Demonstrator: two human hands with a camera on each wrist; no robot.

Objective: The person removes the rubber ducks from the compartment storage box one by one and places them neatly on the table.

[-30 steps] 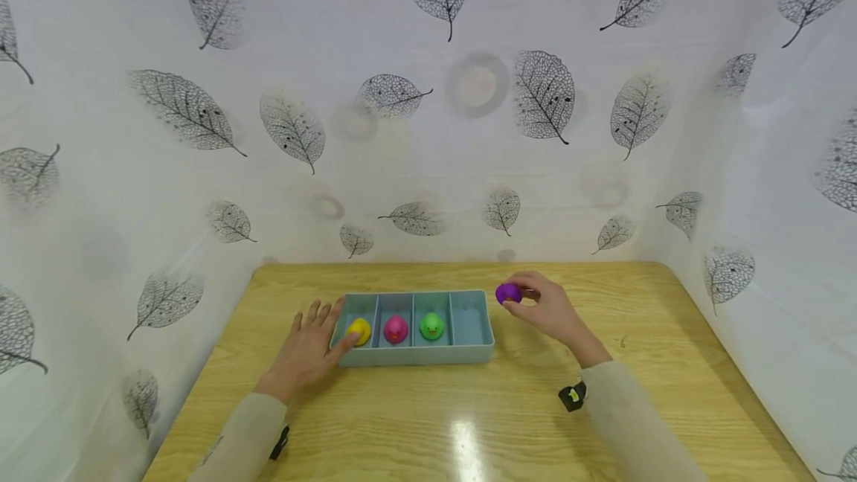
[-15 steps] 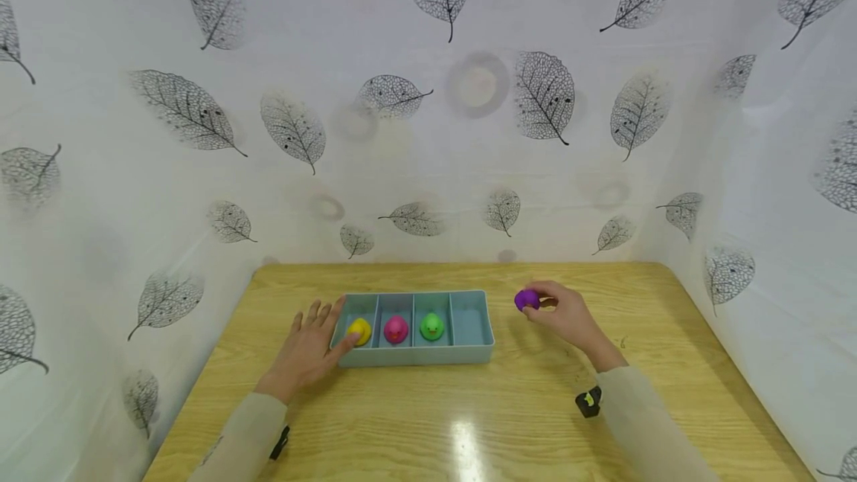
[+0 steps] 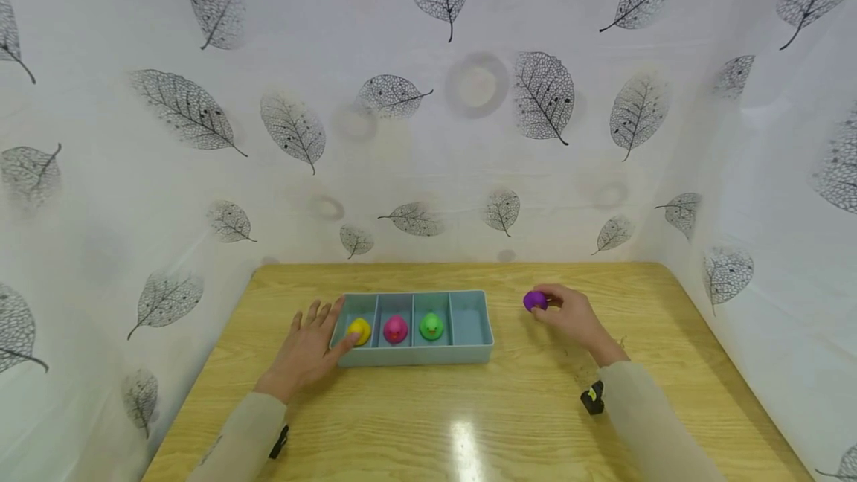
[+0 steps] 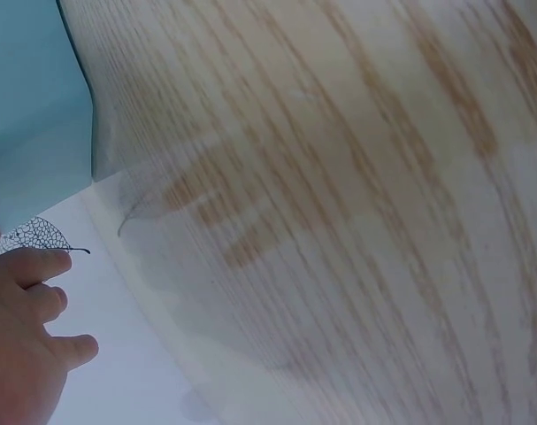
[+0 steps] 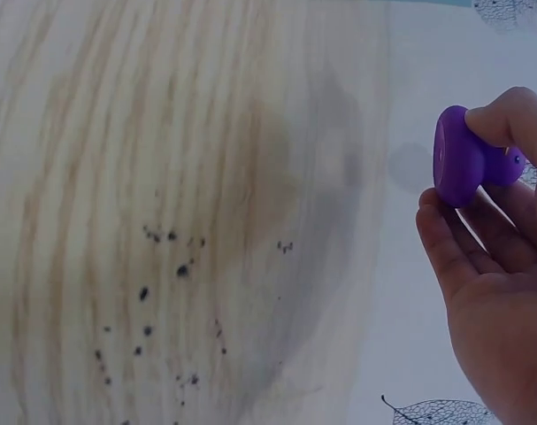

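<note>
A purple rubber duck (image 3: 535,301) is pinched between the thumb and fingers of my right hand (image 3: 574,318), to the right of a blue-grey divided box (image 3: 415,356). In the right wrist view the duck (image 5: 461,159) shows its flat base, turned toward the left. My left hand (image 3: 309,348) rests at the box's left end, fingers spread along the outside and the thumb over the near rim. In the box, a yellow duck (image 3: 360,330), a pink duck (image 3: 396,329) and a green duck (image 3: 431,326) sit in separate compartments. The rightmost compartment holds nothing.
The wooden table (image 3: 402,422) spreads around the box, with dark specks on its surface near my right wrist. A white curtain (image 3: 428,169) printed with leaves hangs behind the table and along both sides. Each wrist wears a small black camera.
My right hand has moved to the right, away from the box, carrying the purple duck with it. My left hand, the box and the other ducks have stayed in place.
</note>
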